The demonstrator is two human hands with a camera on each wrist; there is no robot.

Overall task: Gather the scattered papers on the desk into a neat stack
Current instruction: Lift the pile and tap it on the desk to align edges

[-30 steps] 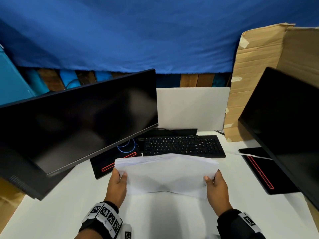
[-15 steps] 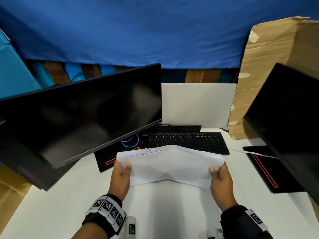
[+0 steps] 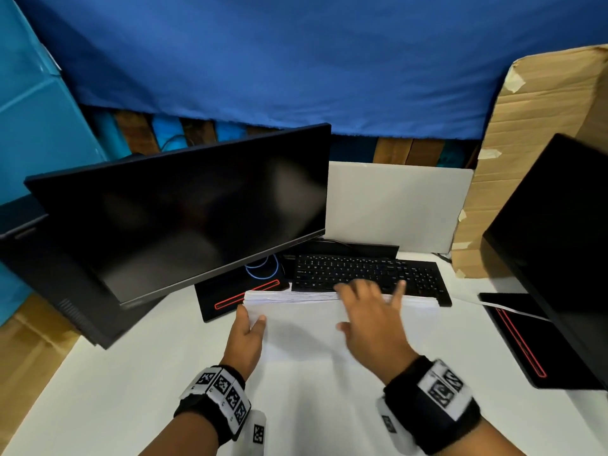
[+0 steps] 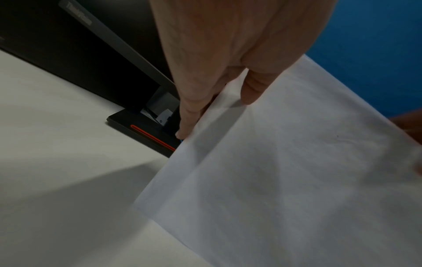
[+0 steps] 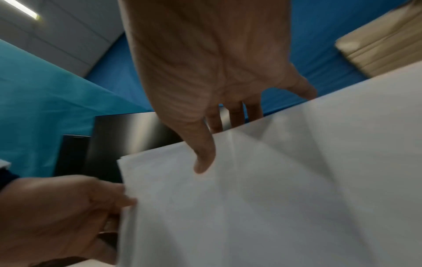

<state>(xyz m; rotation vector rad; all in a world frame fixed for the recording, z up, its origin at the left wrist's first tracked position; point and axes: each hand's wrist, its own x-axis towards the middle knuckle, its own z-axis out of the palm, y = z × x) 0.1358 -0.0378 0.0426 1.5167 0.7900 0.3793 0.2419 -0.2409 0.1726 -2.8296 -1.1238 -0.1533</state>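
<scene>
With our left hand (image 3: 245, 337) pinching the paper stack (image 3: 306, 320) and our right hand (image 3: 371, 319) spread, seemingly hovering, a careless pat could fan the sheets across the surface (image 3: 115, 390).

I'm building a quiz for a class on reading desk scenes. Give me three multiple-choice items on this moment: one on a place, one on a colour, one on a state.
1. Where does the keyboard lie?
A. beyond the paper stack
B. on the cardboard
C. under the right monitor

2. What colour is the stripe on the monitor base?
A. green
B. red
C. yellow

3. How is the right hand?
A. clenched in a fist
B. gripping a pen
C. open over the stack

Key: 1 A, its keys show past the stack's far edge; 2 B, a red line edges the base; 3 C, fingers spread while the left hand holds the stack's left edge.
</scene>
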